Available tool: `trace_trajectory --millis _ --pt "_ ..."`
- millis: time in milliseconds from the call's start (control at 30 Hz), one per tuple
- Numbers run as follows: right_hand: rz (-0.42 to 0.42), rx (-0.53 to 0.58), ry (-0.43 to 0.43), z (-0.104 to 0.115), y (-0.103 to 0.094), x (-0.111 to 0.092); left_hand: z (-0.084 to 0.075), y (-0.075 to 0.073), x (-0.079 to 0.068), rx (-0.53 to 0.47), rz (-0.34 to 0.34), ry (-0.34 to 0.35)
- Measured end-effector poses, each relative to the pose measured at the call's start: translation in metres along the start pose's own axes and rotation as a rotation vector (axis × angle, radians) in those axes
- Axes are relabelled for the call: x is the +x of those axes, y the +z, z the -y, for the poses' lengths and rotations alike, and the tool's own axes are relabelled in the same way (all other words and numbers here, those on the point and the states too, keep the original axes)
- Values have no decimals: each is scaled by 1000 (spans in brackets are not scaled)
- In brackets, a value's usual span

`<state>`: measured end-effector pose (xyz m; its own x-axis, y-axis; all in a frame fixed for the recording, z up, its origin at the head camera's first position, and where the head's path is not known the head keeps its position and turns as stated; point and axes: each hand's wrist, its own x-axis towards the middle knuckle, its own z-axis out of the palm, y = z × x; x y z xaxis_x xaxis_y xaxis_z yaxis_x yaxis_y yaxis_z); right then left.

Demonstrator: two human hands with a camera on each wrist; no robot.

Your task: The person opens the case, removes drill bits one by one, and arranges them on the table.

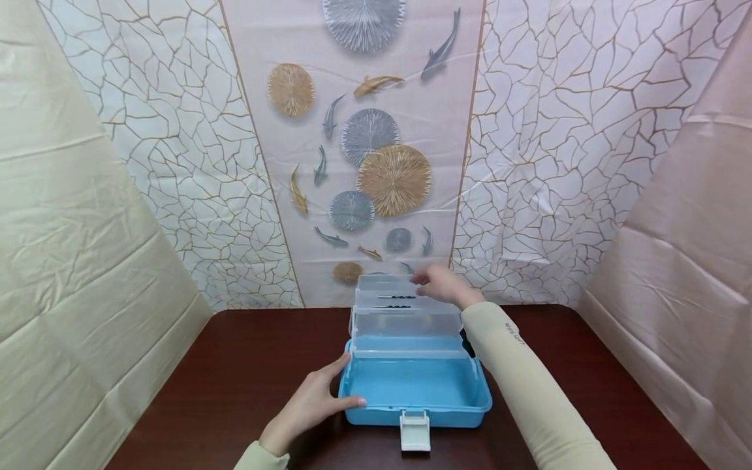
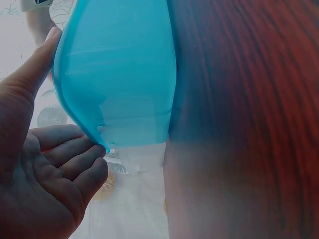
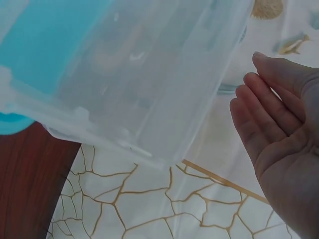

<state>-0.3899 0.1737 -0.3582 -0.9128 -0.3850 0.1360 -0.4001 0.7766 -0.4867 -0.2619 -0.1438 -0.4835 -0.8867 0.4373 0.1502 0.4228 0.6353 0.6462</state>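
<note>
"Where's the blue box [image 1: 452, 418]?"

"On the dark table [image 1: 264, 352], its clear trays [image 1: 405, 323] raised. The left hand [image 1: 313, 397] spreads against its rim; the right hand [image 1: 442, 285], fingers loose, holds nothing, near the trays."

"What could go wrong?"

"The right hand might knock a tray and spill the two slim dark bits [image 1: 404, 297]."

"Any writing?"

"Lettering on the right sleeve [image 1: 523, 378], too small to read surely."
</note>
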Motion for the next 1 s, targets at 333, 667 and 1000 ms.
trace_trajectory --millis 333,667,1000 --pt "19 5 7 3 15 0 0 -1 0 -4 7 -4" --pt "20 -16 -27 2 22 2 -2 -2 0 5 7 -11" --pt "19 -48 -20 -1 28 0 -3 -1 0 -3 18 -26"
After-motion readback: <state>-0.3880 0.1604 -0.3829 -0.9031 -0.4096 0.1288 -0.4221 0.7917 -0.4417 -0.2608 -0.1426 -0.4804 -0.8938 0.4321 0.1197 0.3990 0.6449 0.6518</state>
